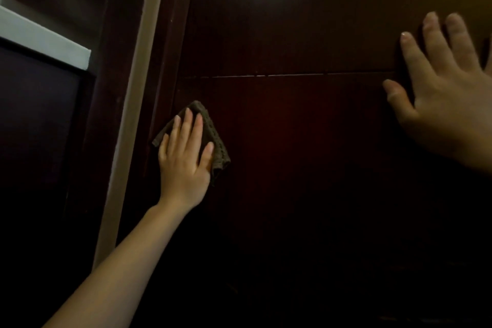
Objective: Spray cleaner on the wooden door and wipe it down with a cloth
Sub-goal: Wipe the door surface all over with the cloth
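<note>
**Cloth flat on door, both hands on wood**

L fingers (187,128) straight, close together, thumb out to the side, pressing folded brown cloth (217,141) flat vs dark wooden door (292,141), just below left end of door's horizontal groove (266,76). L hand (183,160) bare. R fingers (436,42) spread, tips above groove; R hand (447,98) flat on door at groove's right end. Pale frame strip (133,114) left of groove.

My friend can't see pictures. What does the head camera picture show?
A person's left hand presses a folded brown cloth flat against a dark wooden door, near its left edge. The right hand rests flat on the door, higher up, further right. A pale frame strip runs beside the door.
</note>
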